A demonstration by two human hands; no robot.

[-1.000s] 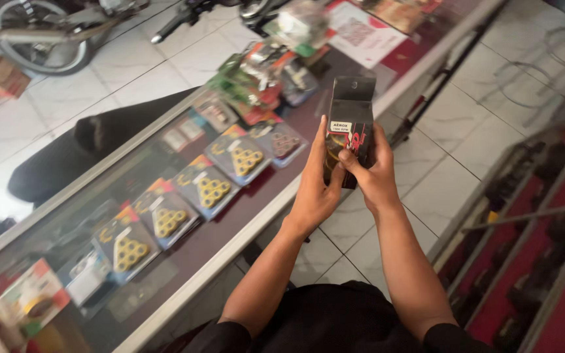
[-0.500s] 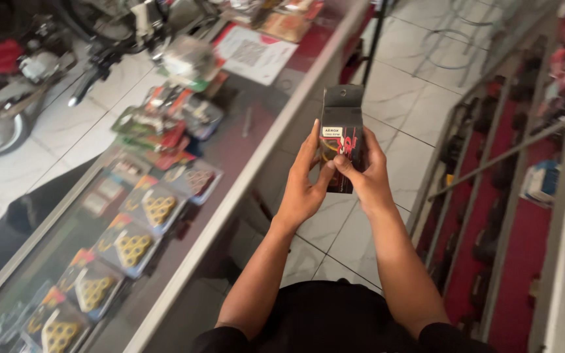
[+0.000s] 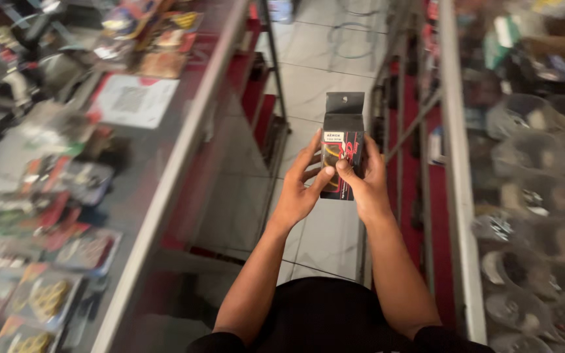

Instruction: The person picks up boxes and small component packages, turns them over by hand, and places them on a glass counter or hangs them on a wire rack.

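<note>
I hold a narrow black hanging package (image 3: 342,124) with a clear window, red markings and a white label upright in front of me. My left hand (image 3: 300,185) grips its left edge, with the thumb on the front. From the right, my right hand (image 3: 365,180) grips it too, its thumb pressed on the lower front. Both hands are over the tiled floor (image 3: 325,85) of the aisle between two counters.
A glass display counter (image 3: 165,189) runs along the left, topped with blister packs of yellow rollers (image 3: 47,297), other packed parts and a white sheet (image 3: 132,99). On the right stands a shelf unit with a metal rail (image 3: 456,170) and clear bagged parts (image 3: 537,196).
The view has swung to the right: the counter slid to the left and the right-hand shelf came into view. Both hands keep the same grip on the package.
</note>
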